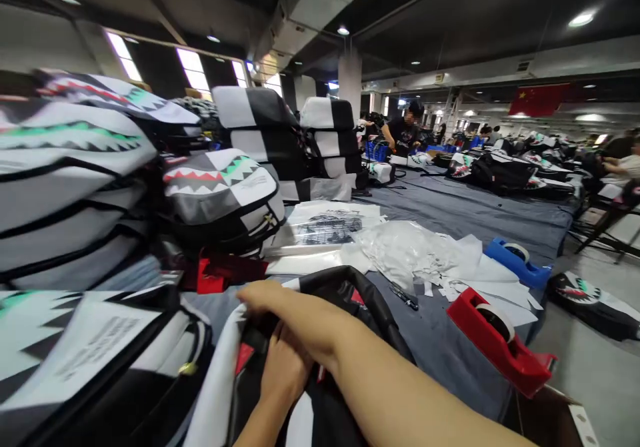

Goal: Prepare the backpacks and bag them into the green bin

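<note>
You're pressing both hands on the black-and-white backpack (345,300) at the worktop's (450,340) near edge: right hand (280,304) lying flat across it, closed on nothing, left hand (283,370) tucked under, grip hidden, can't tell. Bag could be slipping off the edge; red tape dispenser (500,344) risking a knock

The right hand (280,307) crosses over the left hand (283,370), hiding most of its fingers and whatever grip it has on the black-and-white backpack (345,294). The backpack's lower part and both forearms are cut off by the bottom edge. The print on the paper sheet (85,347) is too blurred to read.
</note>
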Action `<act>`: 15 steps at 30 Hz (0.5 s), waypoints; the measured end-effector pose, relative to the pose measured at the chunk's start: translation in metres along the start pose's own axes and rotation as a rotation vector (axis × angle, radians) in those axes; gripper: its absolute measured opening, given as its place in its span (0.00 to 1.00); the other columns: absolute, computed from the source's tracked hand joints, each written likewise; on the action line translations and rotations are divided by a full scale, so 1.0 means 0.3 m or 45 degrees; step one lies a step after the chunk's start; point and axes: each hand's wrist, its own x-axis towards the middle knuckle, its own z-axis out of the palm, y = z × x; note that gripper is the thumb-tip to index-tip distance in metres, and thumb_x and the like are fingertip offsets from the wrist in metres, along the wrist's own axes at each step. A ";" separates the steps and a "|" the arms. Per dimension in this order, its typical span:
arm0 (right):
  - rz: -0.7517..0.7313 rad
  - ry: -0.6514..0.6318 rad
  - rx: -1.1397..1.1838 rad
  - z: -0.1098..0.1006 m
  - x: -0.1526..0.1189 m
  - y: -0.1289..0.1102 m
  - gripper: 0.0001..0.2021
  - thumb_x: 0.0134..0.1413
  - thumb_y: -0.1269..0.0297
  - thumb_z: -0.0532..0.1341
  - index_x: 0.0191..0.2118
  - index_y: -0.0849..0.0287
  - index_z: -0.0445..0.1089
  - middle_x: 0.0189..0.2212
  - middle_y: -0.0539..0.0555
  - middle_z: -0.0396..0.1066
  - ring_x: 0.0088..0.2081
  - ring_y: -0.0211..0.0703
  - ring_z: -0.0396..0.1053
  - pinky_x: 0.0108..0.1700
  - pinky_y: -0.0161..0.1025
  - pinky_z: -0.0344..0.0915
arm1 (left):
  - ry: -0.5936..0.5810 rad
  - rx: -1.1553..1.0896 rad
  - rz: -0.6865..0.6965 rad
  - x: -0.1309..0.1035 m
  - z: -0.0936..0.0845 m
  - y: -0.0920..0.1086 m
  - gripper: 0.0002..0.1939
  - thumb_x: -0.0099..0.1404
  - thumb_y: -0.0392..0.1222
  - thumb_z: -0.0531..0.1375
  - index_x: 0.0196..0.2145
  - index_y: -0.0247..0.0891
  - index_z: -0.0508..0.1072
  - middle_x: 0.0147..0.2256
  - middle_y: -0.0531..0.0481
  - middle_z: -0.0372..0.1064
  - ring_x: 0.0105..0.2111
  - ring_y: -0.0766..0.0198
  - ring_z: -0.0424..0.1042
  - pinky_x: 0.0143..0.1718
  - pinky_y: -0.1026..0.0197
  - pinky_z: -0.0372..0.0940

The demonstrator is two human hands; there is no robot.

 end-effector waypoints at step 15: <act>-0.335 0.034 -0.262 0.053 -0.869 -0.073 0.11 0.65 0.62 0.58 0.32 0.58 0.72 0.33 0.51 0.72 0.34 0.42 0.67 0.40 0.40 0.60 | -0.077 -0.370 -0.453 0.089 -0.115 0.098 0.21 0.70 0.38 0.48 0.56 0.32 0.69 0.58 0.37 0.69 0.67 0.46 0.56 0.67 0.36 0.48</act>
